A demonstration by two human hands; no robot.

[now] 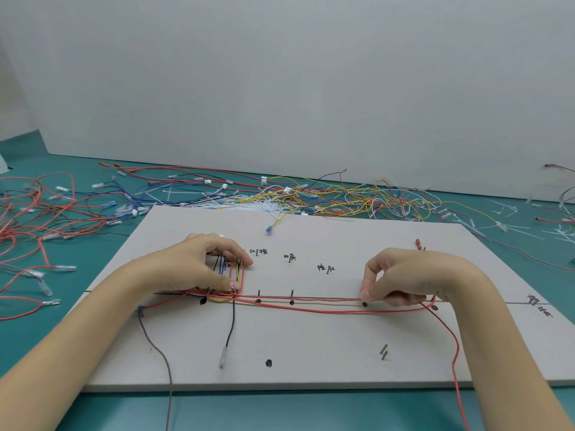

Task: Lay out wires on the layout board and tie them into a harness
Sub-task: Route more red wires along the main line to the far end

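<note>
A grey layout board (311, 346) with pegs, black dots and handwritten marks lies on the teal table. Red wires (311, 298) run left to right along its drawn centre line, past two upright pegs (292, 294). My left hand (199, 265) presses a bunch of red, yellow, blue and black wires (237, 275) down at the left junction, thumb on the crossing. My right hand (404, 275) pinches the red wires near a black dot at the right. One red wire (455, 346) trails off the board's front edge. A black wire with a clear terminal (222, 359) hangs down the board.
Heaps of loose wires lie behind the board: red and black ones (40, 213) at the left, yellow, blue and white ones (357, 197) at the back. White cable ties (504, 227) are scattered at the right. A grey wall rises behind. A grey wire (168, 384) crosses the front edge.
</note>
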